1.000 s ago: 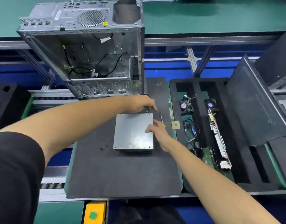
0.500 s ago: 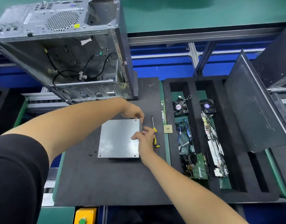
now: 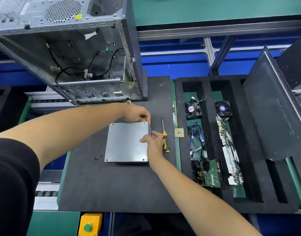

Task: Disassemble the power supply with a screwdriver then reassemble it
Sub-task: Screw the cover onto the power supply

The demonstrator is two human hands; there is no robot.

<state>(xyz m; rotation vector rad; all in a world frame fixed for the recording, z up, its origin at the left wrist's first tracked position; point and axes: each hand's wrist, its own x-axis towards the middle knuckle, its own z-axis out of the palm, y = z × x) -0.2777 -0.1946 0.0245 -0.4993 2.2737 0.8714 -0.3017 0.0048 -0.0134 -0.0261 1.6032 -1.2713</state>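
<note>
A grey metal power supply (image 3: 126,142) lies flat on the black foam mat (image 3: 112,188). My left hand (image 3: 137,114) curls its fingers over the box's far right corner. My right hand (image 3: 154,142) grips the right edge, thumb on the top plate. A yellow-handled screwdriver (image 3: 165,138) lies on the mat just right of my right hand, untouched. A few small black screws (image 3: 97,157) sit on the mat left of the box. Yellow wires peek out behind my left hand.
An open computer case (image 3: 74,53) stands at the back left. A black foam tray (image 3: 231,198) on the right holds two fans, cables and circuit boards. A CPU chip (image 3: 179,133) lies by the mat's edge. A yellow box with a green button (image 3: 88,227) sits at the front.
My left hand stayed on the far right corner of the box and my right hand stayed on its right edge. The view has shifted a little.
</note>
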